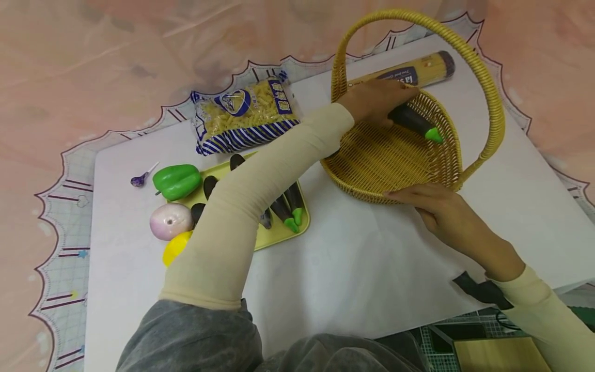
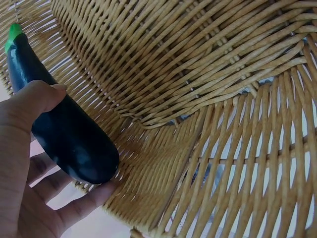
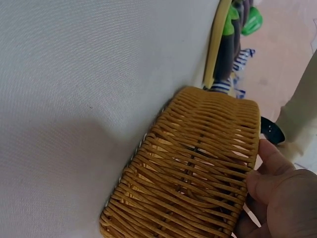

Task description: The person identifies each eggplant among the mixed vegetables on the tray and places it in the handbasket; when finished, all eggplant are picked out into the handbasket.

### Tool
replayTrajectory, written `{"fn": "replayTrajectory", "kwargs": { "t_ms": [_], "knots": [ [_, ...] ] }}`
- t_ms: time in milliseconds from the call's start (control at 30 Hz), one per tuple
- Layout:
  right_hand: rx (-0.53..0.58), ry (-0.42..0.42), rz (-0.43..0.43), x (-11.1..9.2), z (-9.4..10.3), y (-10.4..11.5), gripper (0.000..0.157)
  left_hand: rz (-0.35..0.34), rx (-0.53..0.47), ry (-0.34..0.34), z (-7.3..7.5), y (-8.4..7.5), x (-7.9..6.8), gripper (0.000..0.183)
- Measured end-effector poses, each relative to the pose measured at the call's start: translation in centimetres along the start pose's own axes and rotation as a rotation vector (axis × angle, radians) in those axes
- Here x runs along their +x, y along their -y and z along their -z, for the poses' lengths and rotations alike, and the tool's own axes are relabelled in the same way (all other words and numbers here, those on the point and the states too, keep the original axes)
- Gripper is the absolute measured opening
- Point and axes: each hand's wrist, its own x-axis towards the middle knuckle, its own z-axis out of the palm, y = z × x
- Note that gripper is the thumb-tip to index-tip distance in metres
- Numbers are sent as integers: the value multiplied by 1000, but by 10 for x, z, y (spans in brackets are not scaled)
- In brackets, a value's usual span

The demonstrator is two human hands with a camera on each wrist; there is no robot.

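Note:
A dark purple eggplant (image 1: 413, 120) with a green stem end lies at a slant just inside the far side of a wicker basket (image 1: 381, 161). My left hand (image 1: 378, 101) reaches over the far rim and holds this eggplant. In the left wrist view the thumb crosses the eggplant (image 2: 74, 136) and the fingers lie beneath it, near the woven wall. At the near rim my right hand (image 1: 443, 219) grips the basket. The right wrist view has its thumb against the outer weave (image 3: 198, 153) and the other fingers partly hidden behind the rim.
A yellow tray (image 1: 279, 238) with several eggplants stands left, partly covered by my left sleeve. Beside it are a green pepper (image 1: 176, 182), a pale purple round vegetable (image 1: 170, 221), a yellow item (image 1: 175, 249) and a lollipop (image 1: 138, 181). Pasta bag (image 1: 246, 114) and spaghetti pack (image 1: 429, 70) lie behind.

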Motion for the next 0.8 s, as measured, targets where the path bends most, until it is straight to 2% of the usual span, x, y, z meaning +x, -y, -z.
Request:
{"fn": "replayTrajectory", "kwargs": {
  "t_ms": [400, 800],
  "knots": [
    [-6, 2, -4, -1, 0, 0, 56, -47, 43, 25, -11, -6, 8, 67],
    [-15, 3, -2, -1, 0, 0, 55, -55, 75, 44, -11, -9, 12, 67]
  ]
}}
